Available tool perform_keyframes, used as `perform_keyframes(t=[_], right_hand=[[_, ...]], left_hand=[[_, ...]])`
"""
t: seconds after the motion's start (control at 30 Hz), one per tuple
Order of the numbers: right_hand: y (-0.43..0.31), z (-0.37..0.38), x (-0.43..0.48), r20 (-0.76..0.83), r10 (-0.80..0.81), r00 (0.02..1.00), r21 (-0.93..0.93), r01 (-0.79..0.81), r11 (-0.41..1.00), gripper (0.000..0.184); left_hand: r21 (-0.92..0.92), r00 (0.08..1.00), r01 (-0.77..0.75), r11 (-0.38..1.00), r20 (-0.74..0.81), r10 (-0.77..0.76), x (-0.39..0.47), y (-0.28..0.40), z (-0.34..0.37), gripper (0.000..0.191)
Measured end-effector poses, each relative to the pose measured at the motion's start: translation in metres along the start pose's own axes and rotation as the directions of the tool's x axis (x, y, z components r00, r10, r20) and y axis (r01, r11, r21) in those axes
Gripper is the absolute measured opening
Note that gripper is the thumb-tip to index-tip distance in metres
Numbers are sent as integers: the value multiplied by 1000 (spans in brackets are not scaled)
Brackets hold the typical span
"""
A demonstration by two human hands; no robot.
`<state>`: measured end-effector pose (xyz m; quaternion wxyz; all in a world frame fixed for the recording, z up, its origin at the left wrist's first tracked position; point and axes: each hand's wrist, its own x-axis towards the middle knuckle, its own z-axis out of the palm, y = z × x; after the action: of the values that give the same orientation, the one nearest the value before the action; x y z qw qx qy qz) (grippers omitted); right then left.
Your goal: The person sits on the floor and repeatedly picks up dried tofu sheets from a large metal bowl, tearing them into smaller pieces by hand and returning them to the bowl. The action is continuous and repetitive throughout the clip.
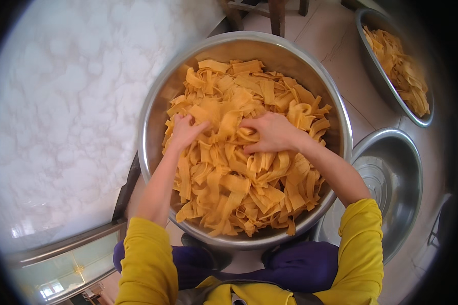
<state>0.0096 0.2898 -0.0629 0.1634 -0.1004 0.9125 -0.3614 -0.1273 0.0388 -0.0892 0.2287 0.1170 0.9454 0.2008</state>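
Note:
A large round steel basin stands before me, filled with a heap of flat yellow-orange strips that look like tofu skin or wide noodles. Into the left side of the heap reaches my left hand, its fingers spread and partly sunk among the strips; whether it grips any is unclear. My right hand lies right of the middle, thumb and fingers curled around some strips.
At the upper right a second metal basin holds more such strips. A bare metal basin sits at the right, beside the large one. A marbled white surface fills the left. Wooden furniture legs stand behind.

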Motion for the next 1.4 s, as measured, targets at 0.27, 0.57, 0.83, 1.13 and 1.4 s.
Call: perform_keyframes(t=[0.27,0.57,0.83,1.13,1.4], right_hand=[[-39,-11,-54,-160,-179,971,-22,178,984,46],[-39,-52,-61,-299,44,953,800,225,556,11],[-19,-27,-36,-359,13,933,139,40,990,28],[-36,-16,-39,-141,-296,945,172,318,932,34],[-67,-8,-16,-76,-368,927,614,335,715,59]], left_hand=[[-543,910,27,839,360,204,-131,19,-30,40],[-340,975,-223,913,-96,203,-175,45,-100,39],[-826,992,-111,552,-59,110,-180,41,-97,26],[-942,996,41,334,65,62,-172,22,-102,28],[-642,954,-231,731,-1,300,-178,46,-81,20]])
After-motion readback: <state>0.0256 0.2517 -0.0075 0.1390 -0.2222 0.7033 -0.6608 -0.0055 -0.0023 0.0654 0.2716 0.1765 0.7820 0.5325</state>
